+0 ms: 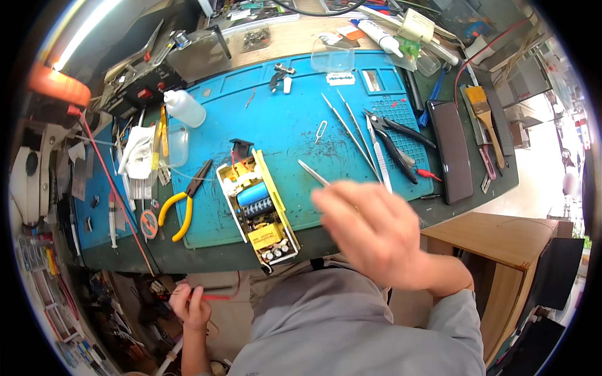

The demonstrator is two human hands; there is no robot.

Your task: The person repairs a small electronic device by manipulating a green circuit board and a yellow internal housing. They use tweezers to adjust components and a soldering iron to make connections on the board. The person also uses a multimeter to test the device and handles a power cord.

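Note:
My right hand (376, 232) is closed over the front right of the blue mat. A slim silver pointed tool (311, 172) sticks out past its fingers; its other end is hidden. Low at the left, below the bench edge, my left hand (190, 305) is closed on a red and a black thin rod (216, 296) that look like test probes. An opened power supply (256, 210) in a pale yellow case lies between the hands at the mat's front edge. Its blue cylinder, yellow transformer and red wires show. Neither hand touches it.
Yellow-handled pliers (182, 210) lie left of the power supply. Tweezers (352, 135), a scalpel (379, 153), black cutters (398, 147) and a phone (450, 152) are on the right. A white bottle (184, 108) stands at the back left. A wooden cabinet (495, 235) adjoins the bench.

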